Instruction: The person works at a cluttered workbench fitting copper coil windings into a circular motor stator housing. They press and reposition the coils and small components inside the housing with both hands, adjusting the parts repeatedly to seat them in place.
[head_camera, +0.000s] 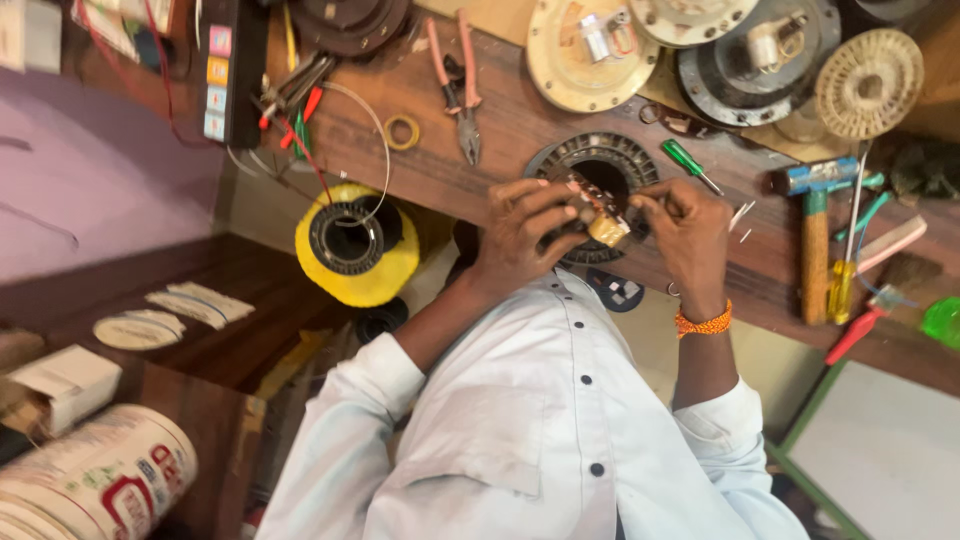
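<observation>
Both hands meet over a round black motor stator (598, 160) that lies on the wooden bench (500, 120). My left hand (520, 232) grips a small wound part with yellowish wrapping (603, 222) from the left side. From the right, my right hand (686, 232), which wears an orange thread band at the wrist, pinches the same part with its fingertips. The part is held just above the stator's near rim. My white shirt fills the lower middle of the view.
Pink-handled pliers (460, 90), a green screwdriver (690, 163), a blue-headed hammer (815, 235) and a yellow-handled screwdriver (840, 288) lie on the bench. Round motor covers (585, 50) sit at the back. A yellow spool (357, 248) stands left, a white bucket (95, 480) lower left.
</observation>
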